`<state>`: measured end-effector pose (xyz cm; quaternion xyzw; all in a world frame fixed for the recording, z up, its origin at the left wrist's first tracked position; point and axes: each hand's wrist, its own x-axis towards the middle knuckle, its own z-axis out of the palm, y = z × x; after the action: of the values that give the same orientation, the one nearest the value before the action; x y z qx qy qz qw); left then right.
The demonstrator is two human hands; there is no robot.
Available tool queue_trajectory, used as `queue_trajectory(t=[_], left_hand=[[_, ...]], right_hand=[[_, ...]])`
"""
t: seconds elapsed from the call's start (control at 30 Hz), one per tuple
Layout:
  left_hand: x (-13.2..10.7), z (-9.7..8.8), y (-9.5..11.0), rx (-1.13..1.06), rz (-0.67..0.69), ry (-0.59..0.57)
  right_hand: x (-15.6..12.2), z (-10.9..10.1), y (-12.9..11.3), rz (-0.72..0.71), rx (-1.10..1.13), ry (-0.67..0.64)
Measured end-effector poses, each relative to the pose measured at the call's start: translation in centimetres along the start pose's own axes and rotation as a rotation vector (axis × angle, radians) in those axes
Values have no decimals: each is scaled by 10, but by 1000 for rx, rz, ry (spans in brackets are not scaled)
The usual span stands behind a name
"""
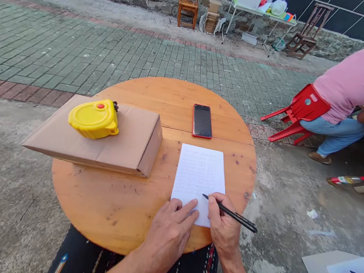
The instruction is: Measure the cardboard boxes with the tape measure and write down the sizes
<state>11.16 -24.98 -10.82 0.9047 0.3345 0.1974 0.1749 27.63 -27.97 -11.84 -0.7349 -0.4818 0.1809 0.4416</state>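
Note:
A black pen [237, 216] is gripped in my right hand [225, 227], its tip on or just over the lower part of a white sheet of paper [199, 169]. Rows of small handwriting cover most of that sheet; the characters are too small to read. My left hand [174, 224] lies flat across the paper's lower left edge, fingers stretched out and holding nothing. Beyond the paper, on the round wooden table [119, 217], lies a phone [202, 121] with a red edge and a dark screen.
On the table's left, a cardboard box [124, 147] bears a yellow tape measure case [94, 119] and overhangs the edge. At right, a person in a pink shirt [361, 83] sits on a red chair [308, 105]. A bottle [345, 180] lies on the ground nearby.

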Motion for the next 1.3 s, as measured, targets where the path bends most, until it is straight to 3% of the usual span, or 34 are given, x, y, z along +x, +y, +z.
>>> queue_trajectory(t=[0.5, 0.93, 1.2, 1.3], left_hand=[[0, 0, -1, -21, -8, -12], [-3, 2, -2, -27, -7, -14], [-2, 1, -2, -14, 8, 1], [-1, -1, -1, -4, 20, 6]], right_hand=[[3, 0, -6, -109, -139, 39], [0, 0, -1, -53, -52, 2], [-1, 0, -5, 97, 190, 240], [0, 0, -6, 111, 231, 267]])
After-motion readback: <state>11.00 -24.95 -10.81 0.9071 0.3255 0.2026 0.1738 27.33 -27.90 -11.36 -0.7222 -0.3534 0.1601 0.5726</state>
